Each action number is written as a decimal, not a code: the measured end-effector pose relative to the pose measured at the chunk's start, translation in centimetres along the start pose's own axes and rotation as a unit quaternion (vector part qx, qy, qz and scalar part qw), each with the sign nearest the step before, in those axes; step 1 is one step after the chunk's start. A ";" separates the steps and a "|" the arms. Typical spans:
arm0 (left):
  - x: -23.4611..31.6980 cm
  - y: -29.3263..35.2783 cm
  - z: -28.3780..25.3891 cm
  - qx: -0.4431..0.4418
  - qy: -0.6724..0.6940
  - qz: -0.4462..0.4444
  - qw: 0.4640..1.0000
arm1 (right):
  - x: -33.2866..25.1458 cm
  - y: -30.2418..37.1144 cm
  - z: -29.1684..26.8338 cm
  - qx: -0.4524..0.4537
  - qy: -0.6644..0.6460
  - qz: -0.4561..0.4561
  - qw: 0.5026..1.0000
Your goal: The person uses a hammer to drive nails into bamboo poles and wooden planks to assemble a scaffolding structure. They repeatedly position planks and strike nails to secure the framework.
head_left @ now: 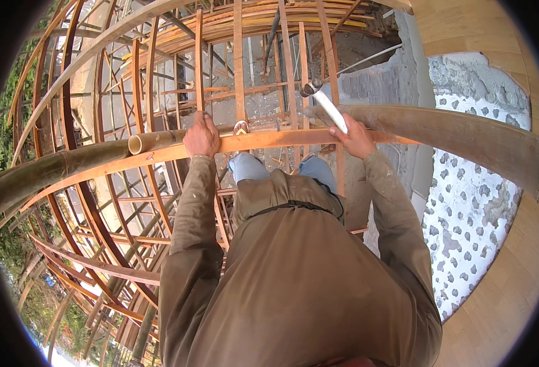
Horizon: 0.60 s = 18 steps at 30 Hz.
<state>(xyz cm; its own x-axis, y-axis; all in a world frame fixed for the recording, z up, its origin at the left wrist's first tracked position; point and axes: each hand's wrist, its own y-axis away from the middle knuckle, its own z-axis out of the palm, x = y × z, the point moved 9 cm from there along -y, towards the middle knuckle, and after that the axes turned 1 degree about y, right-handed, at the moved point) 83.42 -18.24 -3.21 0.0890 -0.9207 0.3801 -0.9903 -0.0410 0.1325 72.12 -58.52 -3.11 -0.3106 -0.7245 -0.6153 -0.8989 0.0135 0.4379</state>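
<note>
A long, narrow orange-brown wooden plank runs across in front of my waist. My left hand is closed over it, the fingers curled past its far edge, close to the lower end of an upright batten. In my right hand is a hammer with a white handle, its dark head pointing up and to the left. That hand is closed round the handle's lower end and lies against the plank near its right part. A sandalled foot shows just beyond the plank.
A thick bamboo pole with a cut end lies along the plank's left part. A wide, weathered board extends rightward. Timber and bamboo scaffolding fills the left, with open gaps to the ground far below. A white wall with grey dabs stands right.
</note>
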 end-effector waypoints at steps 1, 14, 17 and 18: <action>0.0 0.0 0.0 0.004 -0.002 -0.005 1.000 | 0.3 0.0 0.2 -0.015 0.026 0.008 1.000; -0.3 -0.2 -0.1 -0.022 -0.008 -0.041 0.999 | -0.7 -1.3 0.4 -0.068 -0.003 -0.053 0.996; -0.2 -0.2 -0.3 -0.032 -0.005 -0.051 0.998 | -0.4 -1.3 0.5 -0.072 0.010 -0.047 0.996; -0.1 -0.3 -0.4 -0.038 -0.001 -0.053 0.998 | -0.5 -1.3 0.4 -0.066 -0.004 -0.051 0.996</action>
<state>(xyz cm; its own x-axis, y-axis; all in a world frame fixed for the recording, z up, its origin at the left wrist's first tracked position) 83.77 -17.95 -2.97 0.1927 -0.9137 0.3578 -0.9642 -0.1088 0.2417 73.35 -57.91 -3.64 -0.2228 -0.7120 -0.6659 -0.8772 -0.1516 0.4556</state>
